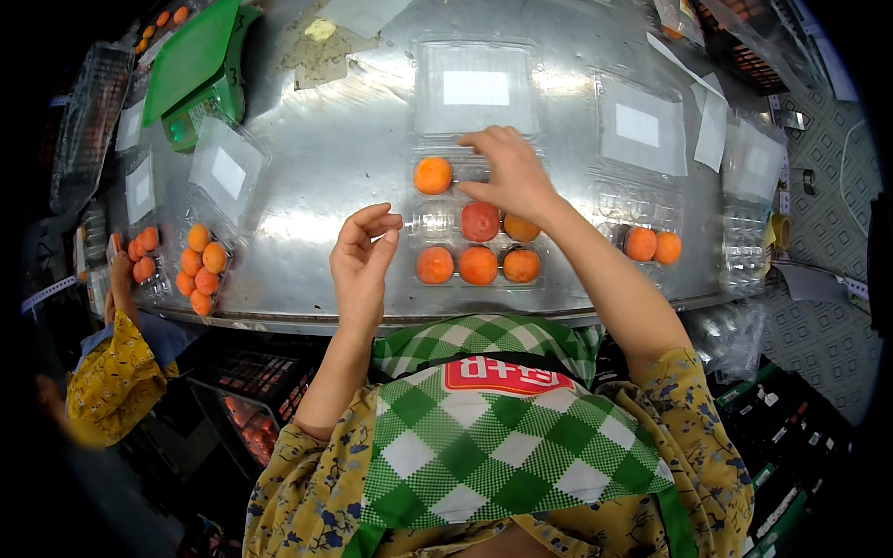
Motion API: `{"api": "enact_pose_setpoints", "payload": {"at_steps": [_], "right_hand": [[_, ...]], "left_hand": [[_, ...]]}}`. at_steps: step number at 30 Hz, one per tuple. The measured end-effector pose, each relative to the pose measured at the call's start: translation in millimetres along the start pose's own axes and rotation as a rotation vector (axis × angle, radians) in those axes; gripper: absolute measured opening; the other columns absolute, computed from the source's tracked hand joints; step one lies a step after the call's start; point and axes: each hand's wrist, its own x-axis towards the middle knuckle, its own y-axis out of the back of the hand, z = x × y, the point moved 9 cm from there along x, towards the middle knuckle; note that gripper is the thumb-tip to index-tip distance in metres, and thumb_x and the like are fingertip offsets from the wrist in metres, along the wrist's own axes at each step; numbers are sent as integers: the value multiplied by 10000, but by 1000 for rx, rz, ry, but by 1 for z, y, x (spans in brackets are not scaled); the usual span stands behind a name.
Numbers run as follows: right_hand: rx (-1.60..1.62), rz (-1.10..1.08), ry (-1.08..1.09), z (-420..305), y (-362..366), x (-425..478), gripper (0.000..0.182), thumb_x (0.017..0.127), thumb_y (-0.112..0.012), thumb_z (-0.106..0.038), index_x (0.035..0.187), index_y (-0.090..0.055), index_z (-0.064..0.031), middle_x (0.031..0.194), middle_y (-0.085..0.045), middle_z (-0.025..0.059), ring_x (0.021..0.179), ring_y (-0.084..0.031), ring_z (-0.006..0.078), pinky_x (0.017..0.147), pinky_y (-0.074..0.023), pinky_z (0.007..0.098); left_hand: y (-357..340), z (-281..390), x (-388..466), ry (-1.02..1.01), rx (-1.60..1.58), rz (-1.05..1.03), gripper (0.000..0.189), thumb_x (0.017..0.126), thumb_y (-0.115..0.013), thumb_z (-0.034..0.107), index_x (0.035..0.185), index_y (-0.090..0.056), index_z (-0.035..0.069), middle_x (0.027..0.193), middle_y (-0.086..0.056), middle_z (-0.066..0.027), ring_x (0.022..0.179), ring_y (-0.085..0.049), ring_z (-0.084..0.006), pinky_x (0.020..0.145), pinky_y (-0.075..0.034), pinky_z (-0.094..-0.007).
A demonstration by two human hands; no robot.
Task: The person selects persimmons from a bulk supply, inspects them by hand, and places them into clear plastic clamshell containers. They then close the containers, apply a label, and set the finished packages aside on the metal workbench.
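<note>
Before me a clear plastic clamshell box lies unfolded, its lid (476,56) bearing a white label and tilted away. In the compartmented tray (434,222) sit several orange peach-like fruits: a lone one (433,176) at the far left, a redder one (480,221) in the middle, and a near row (478,266) of 3. My right hand (506,171) hovers over the tray's far right part, thumb and fingers apart, with nothing visible in it; it hides some compartments. Left of the tray, my left hand (364,254) is raised with loosely curled fingers, empty.
To the right stands another open clamshell with two fruits (653,245); on the left, one is filled with several (202,261). A green scale (192,63) stands at the far left. A co-worker's hand (121,273) touches the left table end. Crates (244,411) sit below the edge.
</note>
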Motion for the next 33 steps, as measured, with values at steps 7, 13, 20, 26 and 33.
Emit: {"api": "enact_pose_setpoints", "payload": {"at_steps": [7, 13, 20, 26, 33], "right_hand": [[-213, -87, 171, -25, -8, -58, 472, 639, -767, -207, 1065, -606, -84, 986, -570, 65, 988, -514, 244, 851, -402, 381], [-361, -172, 186, -28, -26, -55, 433, 608, -768, -194, 991, -596, -86, 967, -562, 55, 966, -508, 217, 823, -382, 353], [-255, -124, 172, -25, -23, -52, 393, 588, -752, -152, 931, -577, -73, 918, -563, 61, 955, -515, 238, 857, -388, 375], [36, -153, 27, -34, 9, -48, 407, 615, -727, -127, 989, -575, -76, 999, -561, 62, 995, -513, 252, 892, -389, 387], [-175, -165, 148, -27, -8, -60, 464, 656, -720, -135, 1098, -588, -92, 1028, -569, 60, 1011, -515, 241, 873, -389, 377]], "left_hand": [[-12, -7, -4, 23, -11, -47, 283, 875, -580, 22, 1157, -562, 10, 1031, -626, -74, 992, -574, -148, 915, -440, -299], [-21, -5, -6, 15, -16, -90, 285, 875, -582, 28, 1159, -561, 7, 1024, -623, -77, 1003, -567, -148, 930, -435, -306], [-30, -34, -13, 132, 10, -166, 332, 878, -584, 45, 1205, -531, 12, 1117, -585, -89, 1060, -557, -172, 910, -453, -293], [-57, -45, -29, 386, -181, -185, 465, 928, -542, 143, 1361, -399, 52, 1373, -397, -117, 1230, -455, -216, 978, -407, -346], [-65, -46, -20, 379, -234, -175, 437, 932, -527, 130, 1345, -412, 46, 1334, -427, -125, 1232, -459, -233, 981, -410, -347]]}}
